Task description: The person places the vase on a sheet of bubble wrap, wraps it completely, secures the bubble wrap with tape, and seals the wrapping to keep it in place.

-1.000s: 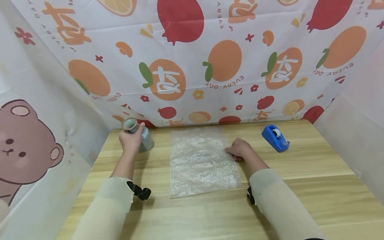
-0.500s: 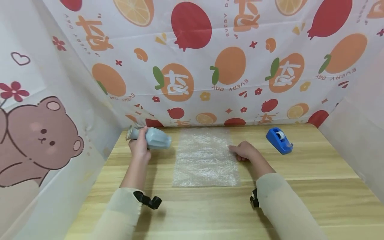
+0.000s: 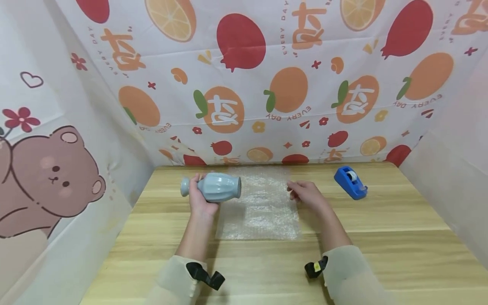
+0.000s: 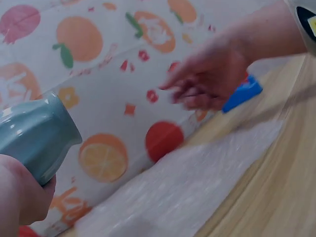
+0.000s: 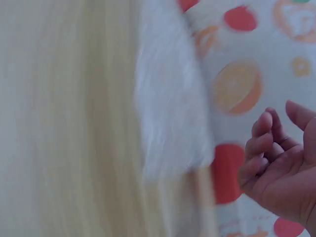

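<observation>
A pale blue glazed vase [image 3: 220, 187] lies sideways in my left hand [image 3: 201, 202], which grips it round the neck; its base points right. The vase is held above the left part of a sheet of bubble wrap [image 3: 263, 220] spread flat on the table. In the left wrist view the vase's body [image 4: 37, 136] shows, while its neck is out of frame. My right hand [image 3: 306, 194] hovers over the sheet's right edge, its fingers loosely curled. Nothing sits between those fingers [image 5: 261, 140] in the right wrist view.
A blue tape dispenser [image 3: 350, 183] with a roll of tape stands at the back right of the wooden table [image 3: 381, 250]. A fruit-print cloth [image 3: 244, 84] hangs behind the table, and a bear-print cloth [image 3: 57, 169] at the left.
My left hand has tipped the vase from upright onto its side and brought it right, over the bubble wrap. The right hand has lifted off the sheet's edge.
</observation>
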The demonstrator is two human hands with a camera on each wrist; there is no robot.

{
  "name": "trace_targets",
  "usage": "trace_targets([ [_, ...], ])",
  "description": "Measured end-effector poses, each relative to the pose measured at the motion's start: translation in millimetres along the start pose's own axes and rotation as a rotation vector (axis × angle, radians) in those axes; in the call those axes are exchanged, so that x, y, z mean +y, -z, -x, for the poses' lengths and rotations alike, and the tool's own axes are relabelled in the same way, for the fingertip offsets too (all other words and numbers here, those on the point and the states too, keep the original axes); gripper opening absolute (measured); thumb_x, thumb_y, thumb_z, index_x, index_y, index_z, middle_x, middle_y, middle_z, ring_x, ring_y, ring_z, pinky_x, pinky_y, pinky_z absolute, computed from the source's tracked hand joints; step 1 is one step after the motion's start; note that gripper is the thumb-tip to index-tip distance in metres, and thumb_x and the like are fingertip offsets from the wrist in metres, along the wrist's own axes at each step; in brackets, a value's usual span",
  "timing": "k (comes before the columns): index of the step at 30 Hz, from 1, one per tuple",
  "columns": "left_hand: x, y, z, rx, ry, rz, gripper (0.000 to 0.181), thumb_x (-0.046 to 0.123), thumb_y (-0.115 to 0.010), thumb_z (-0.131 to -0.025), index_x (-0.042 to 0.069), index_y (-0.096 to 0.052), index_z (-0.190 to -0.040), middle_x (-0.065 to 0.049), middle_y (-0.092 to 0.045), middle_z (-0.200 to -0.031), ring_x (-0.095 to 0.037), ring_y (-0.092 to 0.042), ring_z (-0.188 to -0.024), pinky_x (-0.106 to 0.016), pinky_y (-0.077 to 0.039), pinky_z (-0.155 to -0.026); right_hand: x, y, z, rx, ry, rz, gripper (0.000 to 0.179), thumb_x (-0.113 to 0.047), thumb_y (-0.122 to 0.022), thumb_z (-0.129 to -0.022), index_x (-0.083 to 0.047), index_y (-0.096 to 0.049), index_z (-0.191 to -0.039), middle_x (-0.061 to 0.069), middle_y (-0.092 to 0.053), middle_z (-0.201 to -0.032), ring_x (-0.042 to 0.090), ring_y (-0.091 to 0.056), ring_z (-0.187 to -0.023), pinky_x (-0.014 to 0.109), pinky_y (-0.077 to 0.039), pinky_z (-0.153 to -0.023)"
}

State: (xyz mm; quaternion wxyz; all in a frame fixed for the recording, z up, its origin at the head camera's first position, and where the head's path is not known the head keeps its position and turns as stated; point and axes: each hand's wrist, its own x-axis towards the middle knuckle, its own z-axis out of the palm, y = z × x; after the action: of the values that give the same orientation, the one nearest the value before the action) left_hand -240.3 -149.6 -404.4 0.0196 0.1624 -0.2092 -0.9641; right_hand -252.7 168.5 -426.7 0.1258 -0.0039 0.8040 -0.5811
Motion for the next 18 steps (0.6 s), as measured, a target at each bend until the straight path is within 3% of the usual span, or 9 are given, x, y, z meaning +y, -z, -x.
trace_targets([
  [3, -15.2, -1.5, 5.8, -0.021, 0.013, 0.034, 0.019, 0.035, -0.047, -0.099, 0.019, -0.052, -0.089, -0.002, -0.063, -0.111, -0.019, -0.052, -0.114, -0.041, -0.034, -0.105, -13, -17, 13.2, 0.0, 0.06, -0.142, 0.043, -0.04, -0.052, -0.102, 0.001, -0.061, -0.112, 0.004, -0.061, -0.08, 0.014, -0.056, -0.068, 0.03, -0.049, -0.066],
  [7, -33.9, -2.6, 11.7, -0.043, 0.035, 0.001, 0.017, 0.036, -0.046, -0.099, 0.021, -0.051, -0.091, -0.001, -0.061, -0.118, -0.019, -0.05, -0.12, -0.041, -0.034, -0.106, -20, -39, 27.1, -0.004, 0.082, -0.27, 0.035, -0.037, -0.056, -0.1, -0.004, -0.059, -0.114, 0.006, -0.061, -0.09, 0.014, -0.06, -0.064, 0.025, -0.05, -0.056],
  [13, -54.4, 0.4, 15.5, -0.046, 0.049, -0.054, 0.017, 0.035, -0.045, -0.099, 0.022, -0.051, -0.092, -0.001, -0.059, -0.126, -0.019, -0.051, -0.122, -0.038, -0.036, -0.105, -18, -64, 30.7, -0.044, 0.058, -0.265, 0.044, -0.045, -0.057, -0.098, -0.011, -0.055, -0.125, 0.014, -0.06, -0.112, 0.021, -0.069, -0.071, 0.029, -0.053, -0.055],
  [18, -67.9, 1.6, 14.7, -0.105, 0.014, -0.136, 0.023, 0.033, -0.041, -0.101, 0.023, -0.055, -0.086, 0.001, -0.063, -0.114, -0.016, -0.057, -0.11, -0.035, -0.039, -0.1, -18, -78, 26.4, -0.123, 0.077, -0.305, 0.057, -0.053, -0.054, -0.097, -0.015, -0.046, -0.139, 0.019, -0.058, -0.121, 0.027, -0.071, -0.075, 0.032, -0.056, -0.055],
])
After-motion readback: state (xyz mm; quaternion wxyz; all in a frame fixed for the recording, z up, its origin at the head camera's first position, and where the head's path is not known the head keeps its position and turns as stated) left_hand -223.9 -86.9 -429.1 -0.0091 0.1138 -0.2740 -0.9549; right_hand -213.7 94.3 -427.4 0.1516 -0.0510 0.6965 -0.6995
